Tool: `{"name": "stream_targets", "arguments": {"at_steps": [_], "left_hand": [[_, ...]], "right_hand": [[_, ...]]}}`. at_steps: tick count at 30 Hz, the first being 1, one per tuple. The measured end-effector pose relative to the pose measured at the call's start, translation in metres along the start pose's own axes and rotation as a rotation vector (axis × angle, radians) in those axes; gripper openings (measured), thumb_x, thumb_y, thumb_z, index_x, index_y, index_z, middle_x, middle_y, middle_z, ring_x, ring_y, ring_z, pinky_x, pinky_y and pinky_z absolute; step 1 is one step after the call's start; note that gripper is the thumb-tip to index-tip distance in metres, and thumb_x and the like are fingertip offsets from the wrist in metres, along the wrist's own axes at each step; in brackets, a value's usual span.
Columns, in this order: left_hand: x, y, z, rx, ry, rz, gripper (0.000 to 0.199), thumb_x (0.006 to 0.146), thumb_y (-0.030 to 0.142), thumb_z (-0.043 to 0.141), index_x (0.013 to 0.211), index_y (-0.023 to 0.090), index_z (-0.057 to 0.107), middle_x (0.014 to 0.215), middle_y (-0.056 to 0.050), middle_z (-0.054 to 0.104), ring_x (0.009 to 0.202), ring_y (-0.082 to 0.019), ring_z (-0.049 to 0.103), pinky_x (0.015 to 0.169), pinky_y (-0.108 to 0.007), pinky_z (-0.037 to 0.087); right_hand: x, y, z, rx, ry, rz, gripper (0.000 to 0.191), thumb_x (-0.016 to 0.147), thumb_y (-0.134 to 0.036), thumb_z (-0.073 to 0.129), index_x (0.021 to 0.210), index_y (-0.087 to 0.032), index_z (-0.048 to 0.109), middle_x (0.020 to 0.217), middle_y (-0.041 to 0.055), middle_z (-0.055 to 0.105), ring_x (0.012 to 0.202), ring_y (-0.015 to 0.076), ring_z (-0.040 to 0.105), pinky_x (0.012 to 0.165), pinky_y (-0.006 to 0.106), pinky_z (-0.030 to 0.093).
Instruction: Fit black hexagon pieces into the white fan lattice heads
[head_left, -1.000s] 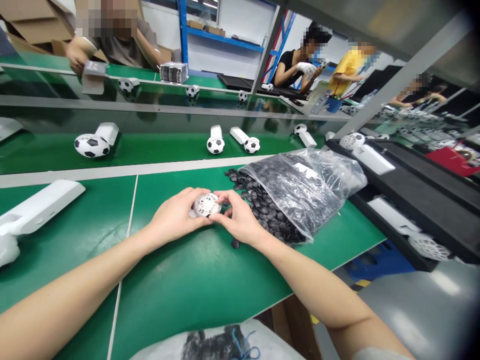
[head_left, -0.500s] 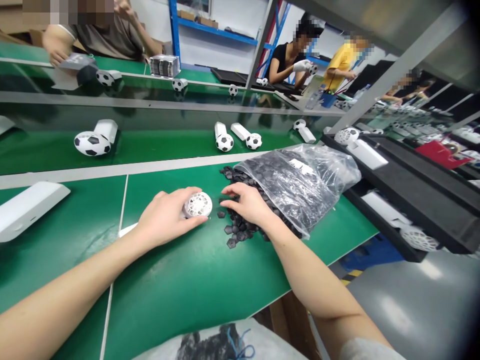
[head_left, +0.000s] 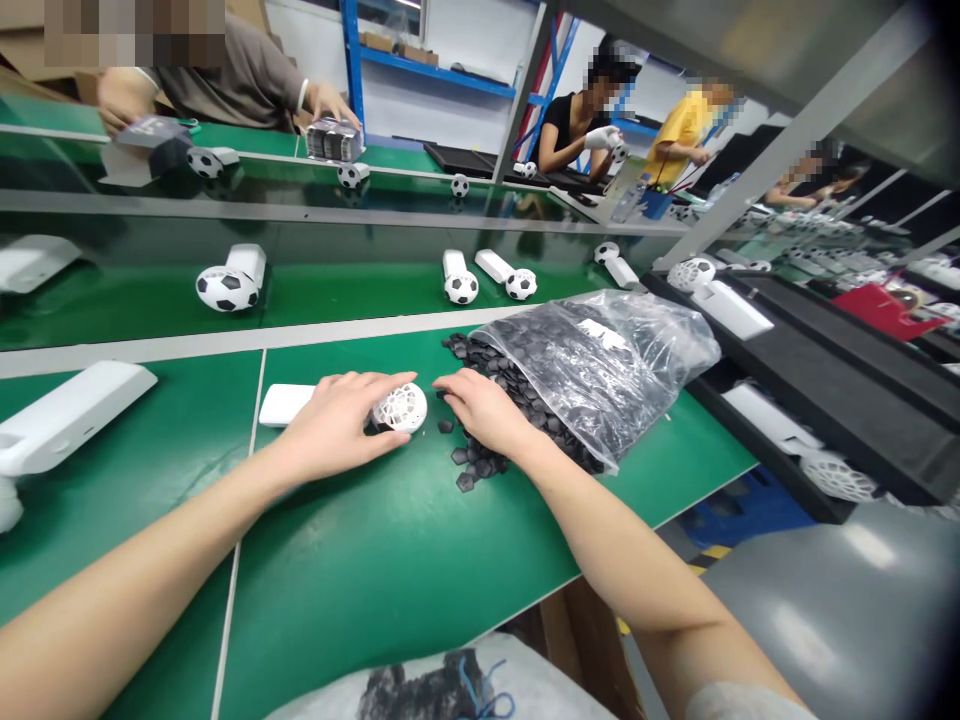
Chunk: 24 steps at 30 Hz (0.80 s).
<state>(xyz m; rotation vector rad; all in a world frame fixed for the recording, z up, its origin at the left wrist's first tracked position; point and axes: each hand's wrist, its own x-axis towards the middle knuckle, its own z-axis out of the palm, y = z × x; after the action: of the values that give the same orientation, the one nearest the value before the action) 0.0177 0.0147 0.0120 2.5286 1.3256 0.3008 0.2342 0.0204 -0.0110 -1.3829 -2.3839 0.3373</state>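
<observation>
A white ball-shaped shell [head_left: 401, 408] with cut-out openings lies on the green table, joined to a white handle piece [head_left: 285, 405]. My left hand [head_left: 337, 425] grips the shell between thumb and fingers. To its right, my right hand [head_left: 480, 408] pinches a small black piece [head_left: 442, 394] at its fingertips. Beneath and around that hand is a pile of black pentagon pieces [head_left: 487, 466]. They spill from a clear plastic bag [head_left: 622, 350] lying behind and to the right.
Another white device [head_left: 82, 415] lies at the left. Football-patterned devices [head_left: 229, 288] sit on the green conveyor [head_left: 360, 290] beyond the table edge. Black trays [head_left: 840, 350] with white parts stand at right. People work across the line; one person's hand [head_left: 328, 100] touches a packaged stack.
My right hand has closed its fingertips on a black piece. The shell's handle now shows more beside my left hand. Conveyor devices have shifted right. A person's hand has reached the packaged stack.
</observation>
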Motion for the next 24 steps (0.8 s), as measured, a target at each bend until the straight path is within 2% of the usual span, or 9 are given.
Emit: {"name": "stream_targets", "arguments": {"at_steps": [2,4,8,11,14,16,18,20,24], "left_hand": [[0.000,-0.001,0.004,0.008,0.038,-0.029,0.065,0.074,0.057,0.052,0.130,0.027,0.039,0.115,-0.007,0.059,0.106,-0.029,0.051,0.091,-0.044,0.033],[0.001,-0.003,0.006,-0.028,0.021,-0.023,0.067,0.070,0.059,0.055,0.127,0.024,0.042,0.114,-0.006,0.060,0.106,-0.028,0.052,0.097,-0.046,0.028],[0.001,-0.005,0.006,-0.102,-0.016,0.000,0.062,0.070,0.058,0.054,0.121,0.023,0.046,0.120,-0.005,0.058,0.109,-0.027,0.051,0.105,-0.052,0.014],[0.000,-0.002,0.006,-0.111,0.025,-0.023,0.064,0.068,0.061,0.055,0.119,0.022,0.049,0.118,-0.006,0.059,0.109,-0.028,0.050,0.105,-0.054,0.014],[-0.001,0.002,0.009,-0.118,0.082,-0.043,0.062,0.069,0.062,0.053,0.115,0.021,0.052,0.114,-0.005,0.061,0.106,-0.027,0.052,0.105,-0.054,0.015],[-0.001,0.004,0.011,-0.120,0.105,-0.056,0.059,0.070,0.062,0.052,0.113,0.021,0.052,0.109,-0.005,0.063,0.104,-0.027,0.053,0.105,-0.053,0.016],[-0.001,0.004,0.013,-0.121,0.114,-0.073,0.061,0.069,0.063,0.054,0.113,0.021,0.053,0.105,-0.006,0.063,0.102,-0.026,0.054,0.105,-0.052,0.017],[0.000,0.005,0.016,-0.120,0.130,-0.079,0.059,0.069,0.060,0.055,0.112,0.020,0.053,0.104,-0.006,0.064,0.101,-0.026,0.054,0.104,-0.050,0.019],[0.002,0.008,0.015,-0.133,0.182,-0.063,0.053,0.070,0.054,0.056,0.108,0.017,0.057,0.099,-0.007,0.065,0.093,-0.027,0.056,0.090,-0.043,0.037]], "right_hand": [[-0.005,-0.005,-0.007,0.179,0.070,-0.031,0.017,0.086,-0.016,0.046,0.102,-0.016,0.053,0.090,0.0036,0.059,0.083,0.0131,0.055,0.076,0.025,0.043],[-0.010,-0.012,-0.013,0.248,0.096,-0.120,0.013,0.087,-0.017,0.046,0.096,-0.018,0.055,0.089,0.0030,0.060,0.085,0.0132,0.055,0.078,0.026,0.042],[-0.012,-0.027,-0.017,0.106,0.016,-0.369,0.021,0.089,-0.013,0.039,0.093,-0.020,0.059,0.096,0.0056,0.061,0.091,0.0165,0.051,0.080,0.032,0.036],[-0.007,-0.034,-0.012,0.023,-0.027,-0.439,0.022,0.089,-0.013,0.038,0.092,-0.020,0.059,0.096,0.0060,0.061,0.090,0.0174,0.050,0.080,0.033,0.035],[-0.002,-0.032,-0.007,0.128,-0.013,-0.377,0.013,0.088,-0.016,0.044,0.085,-0.019,0.056,0.085,0.0034,0.061,0.082,0.0158,0.051,0.079,0.032,0.037],[0.000,-0.026,-0.002,0.269,0.064,-0.265,0.004,0.084,-0.022,0.054,0.086,-0.019,0.054,0.085,0.0029,0.059,0.083,0.0155,0.052,0.077,0.030,0.041],[0.001,-0.021,0.004,0.408,0.134,-0.156,0.023,0.077,-0.029,0.063,0.093,-0.019,0.052,0.099,0.0060,0.056,0.095,0.0178,0.051,0.078,0.030,0.044],[0.001,-0.019,0.009,0.531,0.102,-0.095,0.035,0.076,-0.031,0.064,0.105,-0.020,0.048,0.115,0.0089,0.051,0.108,0.0194,0.048,0.080,0.031,0.046],[0.001,-0.022,0.015,0.690,-0.012,-0.041,0.035,0.082,-0.024,0.056,0.114,-0.020,0.043,0.116,0.0072,0.054,0.108,0.0163,0.051,0.083,0.030,0.047]]}}
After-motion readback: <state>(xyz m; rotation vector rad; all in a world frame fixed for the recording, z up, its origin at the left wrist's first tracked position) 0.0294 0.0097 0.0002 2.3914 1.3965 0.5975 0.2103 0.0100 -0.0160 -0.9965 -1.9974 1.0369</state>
